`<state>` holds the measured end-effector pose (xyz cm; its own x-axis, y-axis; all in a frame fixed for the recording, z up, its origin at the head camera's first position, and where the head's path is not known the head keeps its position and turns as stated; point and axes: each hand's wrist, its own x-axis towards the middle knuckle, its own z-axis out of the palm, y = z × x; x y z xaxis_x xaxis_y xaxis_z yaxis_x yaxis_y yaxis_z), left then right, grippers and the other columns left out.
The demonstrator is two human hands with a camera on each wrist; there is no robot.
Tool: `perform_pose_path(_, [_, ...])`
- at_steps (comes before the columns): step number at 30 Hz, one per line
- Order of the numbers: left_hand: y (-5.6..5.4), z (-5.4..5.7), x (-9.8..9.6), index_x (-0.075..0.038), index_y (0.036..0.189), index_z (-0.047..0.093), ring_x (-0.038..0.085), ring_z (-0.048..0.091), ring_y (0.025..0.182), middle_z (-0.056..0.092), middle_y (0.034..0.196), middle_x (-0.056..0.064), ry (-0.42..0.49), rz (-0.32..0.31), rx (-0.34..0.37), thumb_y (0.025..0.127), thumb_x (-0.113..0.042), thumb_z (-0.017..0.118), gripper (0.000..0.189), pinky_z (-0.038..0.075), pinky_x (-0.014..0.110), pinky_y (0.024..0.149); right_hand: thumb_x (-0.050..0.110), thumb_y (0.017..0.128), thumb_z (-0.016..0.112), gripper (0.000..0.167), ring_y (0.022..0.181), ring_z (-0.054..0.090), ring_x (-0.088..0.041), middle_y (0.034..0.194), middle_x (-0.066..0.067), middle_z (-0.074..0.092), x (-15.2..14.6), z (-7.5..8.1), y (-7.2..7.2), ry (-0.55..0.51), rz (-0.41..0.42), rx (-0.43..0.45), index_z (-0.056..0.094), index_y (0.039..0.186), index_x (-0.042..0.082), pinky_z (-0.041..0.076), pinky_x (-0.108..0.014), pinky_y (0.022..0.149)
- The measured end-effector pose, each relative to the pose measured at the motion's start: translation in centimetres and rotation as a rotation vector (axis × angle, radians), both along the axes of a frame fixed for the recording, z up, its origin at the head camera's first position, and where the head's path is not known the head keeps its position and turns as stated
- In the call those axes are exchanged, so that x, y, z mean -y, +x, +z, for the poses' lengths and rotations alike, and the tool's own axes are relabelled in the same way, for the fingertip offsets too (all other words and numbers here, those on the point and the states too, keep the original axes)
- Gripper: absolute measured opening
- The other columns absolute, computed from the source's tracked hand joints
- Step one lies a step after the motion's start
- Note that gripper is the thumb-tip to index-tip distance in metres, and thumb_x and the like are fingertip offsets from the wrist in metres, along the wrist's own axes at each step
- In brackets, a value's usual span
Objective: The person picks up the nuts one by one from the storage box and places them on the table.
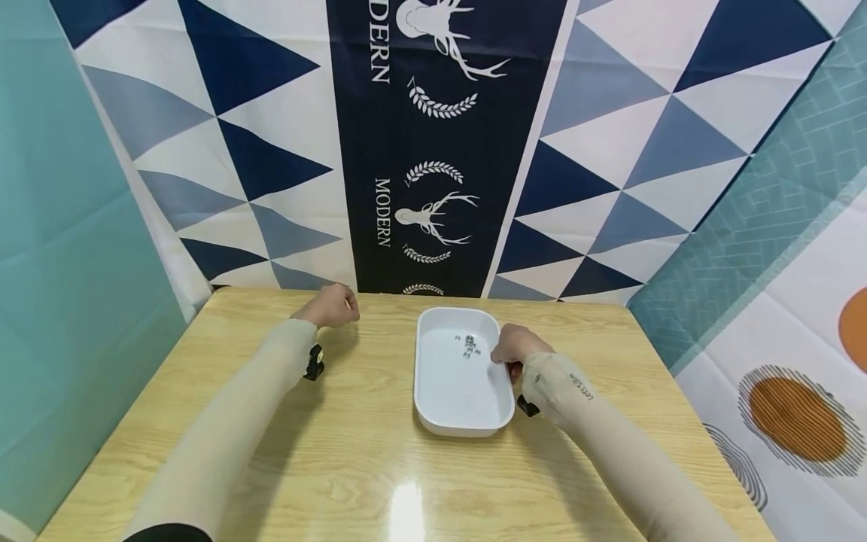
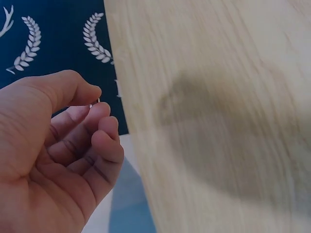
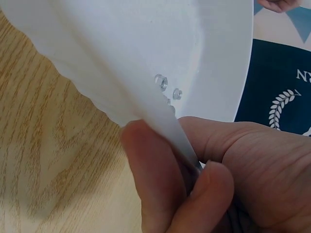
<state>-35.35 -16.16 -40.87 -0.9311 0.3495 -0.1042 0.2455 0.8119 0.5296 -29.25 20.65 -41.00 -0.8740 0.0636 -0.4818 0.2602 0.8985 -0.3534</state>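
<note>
A white rectangular tray (image 1: pixel 460 399) with rounded corners stands on the table. Inside it, towards the far end, lie several small silvery nuts (image 3: pixel 162 82), which look flanged. My right hand (image 1: pixel 520 346) grips the tray's right wall, thumb on the inside and fingers curled round the outside. To the left of the tray, over the table's far edge, my left hand (image 1: pixel 330 306) pinches a tiny shiny metal piece (image 2: pixel 95 103) between thumb and index finger. Most of that piece is hidden by the fingertips, so its exact kind cannot be told.
The wooden table (image 1: pixel 366 452) reaches back to a patterned cloth (image 1: pixel 420 150) hanging behind its far edge. A teal sheet (image 1: pixel 74 263) hangs along the left side, and another patterned sheet (image 1: pixel 779 301) along the right.
</note>
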Motion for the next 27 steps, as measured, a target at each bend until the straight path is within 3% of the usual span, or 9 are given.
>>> perform_pose_path(2, [0.0,-0.6,0.3,-0.004,0.092,0.07,0.016,0.055,0.068,0.07,0.091,0.01,0.013,0.013,0.022,0.091,-0.009,0.064,0.008,0.052,0.044,0.083,0.004,0.093,0.066,0.027,0.049,0.06,-0.017,0.075,-0.019,0.07,0.0,0.0,0.1,0.006,0.0,0.001,0.066,0.115,-0.011,0.052,-0.024,0.049])
perform_pose_path(6, [0.1,-1.4,0.7,-0.001,0.091,0.069,0.013,0.052,0.06,0.069,0.084,0.01,0.044,0.012,0.046,0.089,-0.006,0.064,0.007,0.048,0.032,0.062,0.003,0.093,0.065,0.027,0.049,0.058,-0.017,0.075,-0.018,0.069,-0.2,0.1,0.3,0.006,-0.02,-0.001,0.066,0.116,-0.01,0.051,-0.024,0.048])
perform_pose_path(13, [0.4,-2.9,2.0,-0.003,0.082,0.07,0.013,0.053,0.062,0.068,0.074,0.004,-0.018,0.045,0.044,0.09,-0.009,0.069,0.009,0.047,0.028,0.066,0.003,0.094,0.064,0.028,0.049,0.059,-0.016,0.075,-0.018,0.07,0.3,0.0,0.2,-0.001,0.007,-0.004,0.065,0.117,-0.012,0.051,-0.023,0.048])
perform_pose_path(20, [0.5,-4.3,3.4,-0.005,0.076,0.068,0.014,0.052,0.061,0.065,0.072,0.004,0.003,0.067,0.093,0.086,-0.002,0.067,0.01,0.043,0.027,0.06,0.004,0.094,0.066,0.029,0.05,0.058,-0.016,0.078,-0.019,0.069,0.5,-0.4,0.1,0.003,-0.016,-0.001,0.064,0.119,-0.01,0.051,-0.024,0.049])
perform_pose_path(27, [0.9,-4.6,3.5,-0.005,0.079,0.067,0.012,0.053,0.058,0.065,0.068,0.005,0.01,0.106,0.132,0.089,-0.005,0.068,0.009,0.045,0.026,0.059,0.005,0.094,0.066,0.031,0.05,0.057,-0.016,0.079,-0.018,0.069,0.3,0.0,0.1,0.006,-0.032,0.001,0.064,0.122,-0.009,0.051,-0.024,0.049])
